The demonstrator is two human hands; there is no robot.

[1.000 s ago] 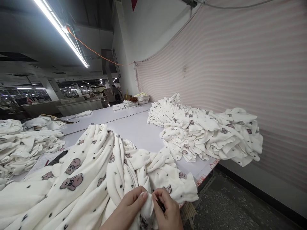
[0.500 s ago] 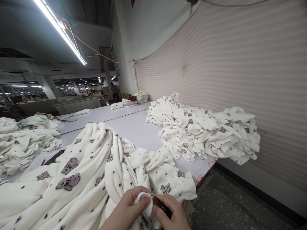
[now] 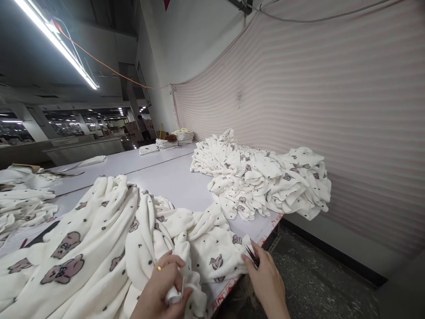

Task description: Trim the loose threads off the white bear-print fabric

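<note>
A white fleece garment (image 3: 99,239) printed with brown bears lies rumpled over the near edge of the white table (image 3: 172,177). My left hand (image 3: 162,283), with a gold ring on one finger, is closed on a bunched fold of it at the bottom centre. My right hand (image 3: 265,279) rests at the garment's right hem by the table edge. It pinches a small dark pair of thread snips (image 3: 251,256), whose tips point up and to the left.
A big heap of the same white printed garments (image 3: 259,181) lies at the table's right side, near the striped cloth wall (image 3: 332,110). More pieces are stacked at far left (image 3: 23,204). Folded stacks (image 3: 175,139) sit far back. Grey floor (image 3: 318,283) lies to the right.
My hands have parted: the right one moved out to the garment's right hem with the snips, while the left stayed on the bunched fold. The view swung to the right.
</note>
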